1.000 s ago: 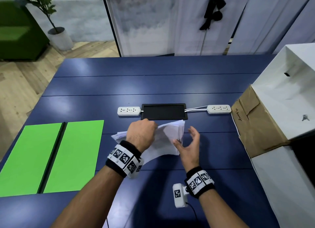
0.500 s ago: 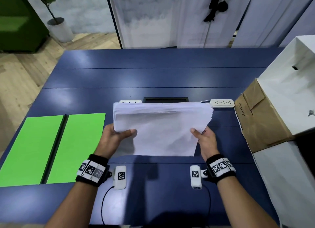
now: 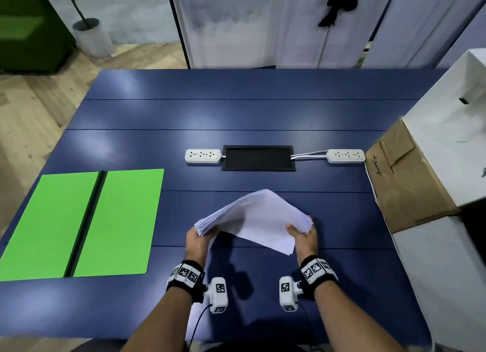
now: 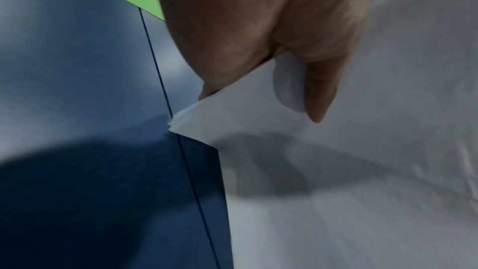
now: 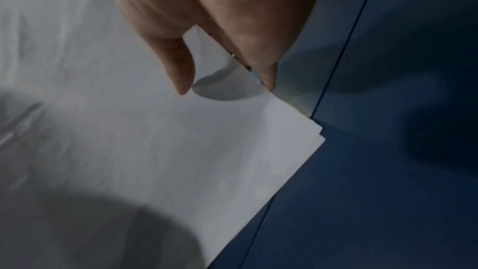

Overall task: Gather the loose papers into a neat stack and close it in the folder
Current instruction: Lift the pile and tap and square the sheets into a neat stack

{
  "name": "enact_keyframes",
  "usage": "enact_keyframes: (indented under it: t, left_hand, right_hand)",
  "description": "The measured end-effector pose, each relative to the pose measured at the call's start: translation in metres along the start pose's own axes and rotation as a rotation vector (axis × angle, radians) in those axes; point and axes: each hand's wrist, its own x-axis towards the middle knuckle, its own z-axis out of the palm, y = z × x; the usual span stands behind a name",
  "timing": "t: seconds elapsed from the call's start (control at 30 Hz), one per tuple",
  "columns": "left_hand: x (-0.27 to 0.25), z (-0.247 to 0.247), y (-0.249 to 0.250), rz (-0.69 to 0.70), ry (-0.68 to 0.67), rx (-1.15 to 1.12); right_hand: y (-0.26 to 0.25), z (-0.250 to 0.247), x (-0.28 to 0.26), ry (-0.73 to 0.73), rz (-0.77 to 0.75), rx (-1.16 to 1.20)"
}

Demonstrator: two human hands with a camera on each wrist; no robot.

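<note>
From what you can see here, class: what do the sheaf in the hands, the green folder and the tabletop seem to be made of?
Sheaf: thin white paper, matte; it arches limply between the left hand and right hand.
Green folder: probably plastic or card, smooth, lying flat and open.
Tabletop: blue planks, likely painted or laminated; soft glare patches suggest a satin finish.

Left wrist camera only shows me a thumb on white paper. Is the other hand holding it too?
Observer: Yes, the right hand grips the opposite end of the white paper stack, thumb on top.
Operator: Where's the folder?
Observer: The open green folder lies flat on the blue table, left of the left hand, apart from the papers.
Operator: Which way do the papers point?
Observer: One corner points away, toward the black rectangular panel.
</note>
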Motion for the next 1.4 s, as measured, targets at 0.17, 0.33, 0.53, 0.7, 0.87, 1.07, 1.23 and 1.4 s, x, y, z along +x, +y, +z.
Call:
enact_keyframes:
  t: [0.17, 0.33, 0.53, 0.7, 0.87, 1.07, 1.23, 1.4]
  left_hand:
    - [0.006, -0.008, -0.004, 0.039, -0.019, -0.016]
    - [0.009, -0.014, 0.001, 0.070, -0.047, -0.020]
    - [0.013, -0.006, -0.007, 0.056, -0.024, -0.005]
    - [0.017, -0.005, -0.009, 0.050, -0.071, -0.008]
    - [0.016, -0.013, -0.007, 0.037, -0.095, -0.046]
    - [0.018, -0.016, -0.027, -0.019, -0.050, 0.015]
    - [0.021, -0.017, -0.023, -0.001, -0.082, 0.015]
    - [0.016, -0.018, -0.019, 0.062, -0.154, 0.068]
  right_hand:
    - [-0.007, -0.003, 0.008, 0.009, -0.080, -0.065]
    - [-0.027, -0.004, 0.008, -0.044, -0.319, -0.148]
    - [0.003, -0.006, 0.014, -0.052, -0.170, -0.161]
    - [0.006, -0.006, 0.023, -0.058, -0.077, -0.211]
    - [0.003, -0.018, 0.032, -0.107, -0.095, -0.272]
    - [0.011, -0.019, 0.027, -0.163, -0.016, -0.248]
    - [0.007, -0.013, 0.026, -0.130, -0.036, -0.259]
    - [0.008, -0.011, 0.029, -0.138, -0.051, -0.285]
